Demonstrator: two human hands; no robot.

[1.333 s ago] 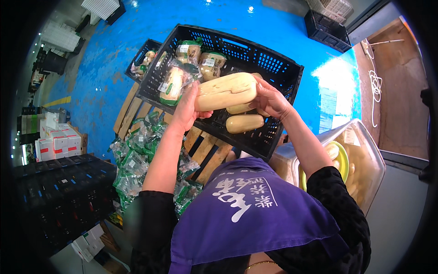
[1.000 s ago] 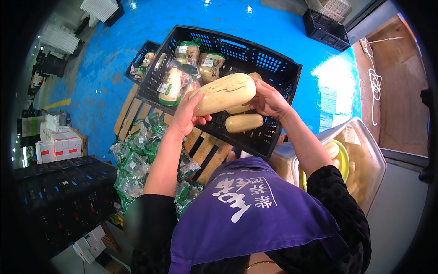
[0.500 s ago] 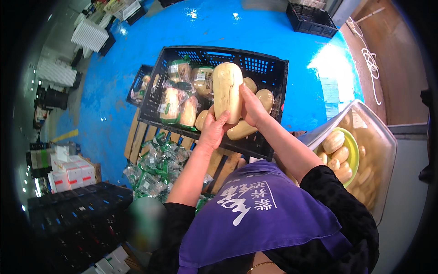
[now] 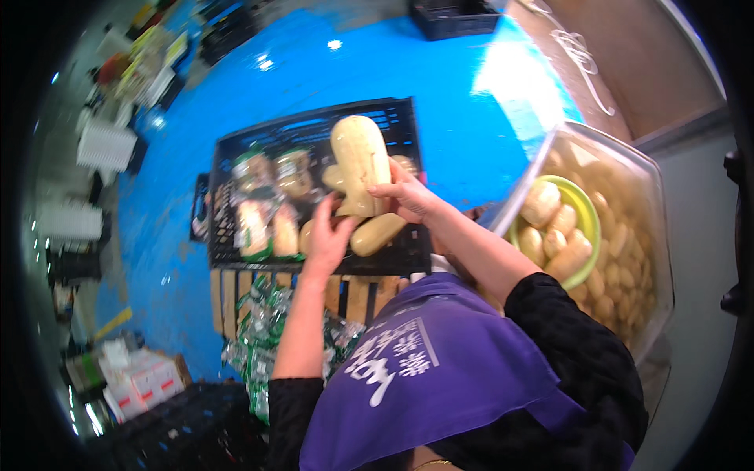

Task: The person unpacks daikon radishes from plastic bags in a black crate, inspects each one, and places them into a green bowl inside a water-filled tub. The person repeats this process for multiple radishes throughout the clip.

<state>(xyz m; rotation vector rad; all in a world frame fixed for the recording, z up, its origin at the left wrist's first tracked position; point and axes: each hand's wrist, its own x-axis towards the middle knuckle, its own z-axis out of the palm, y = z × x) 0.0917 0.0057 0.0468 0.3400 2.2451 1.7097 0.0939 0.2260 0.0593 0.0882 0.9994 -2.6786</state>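
Over the black crate (image 4: 402, 122) I hold up a pale butternut squash (image 4: 360, 161) with my right hand (image 4: 407, 196), its fingers wrapped round the lower right side. My left hand (image 4: 330, 239) is just to the left of the squash's lower end, thumb and fingers apart, holding nothing. Beneath, a loose squash (image 4: 377, 234) lies in the crate's near part, with others partly hidden behind my hands. On the crate's left side lie several squashes in clear bags with green print, among them a bagged squash (image 4: 254, 228).
The crate rests on a wooden pallet (image 4: 358, 302), with a heap of green-and-clear plastic bags (image 4: 267, 337) nearer me. At right, a large tub (image 4: 656, 173) full of squashes holds a lime-green basin (image 4: 591, 212) with several more. Another black crate (image 4: 455, 22) stands far off on the blue floor.
My left hand has come off the squash and opened beside it. My right hand keeps hold of the squash. The whole view has turned and shifted, bringing the tub further into sight.
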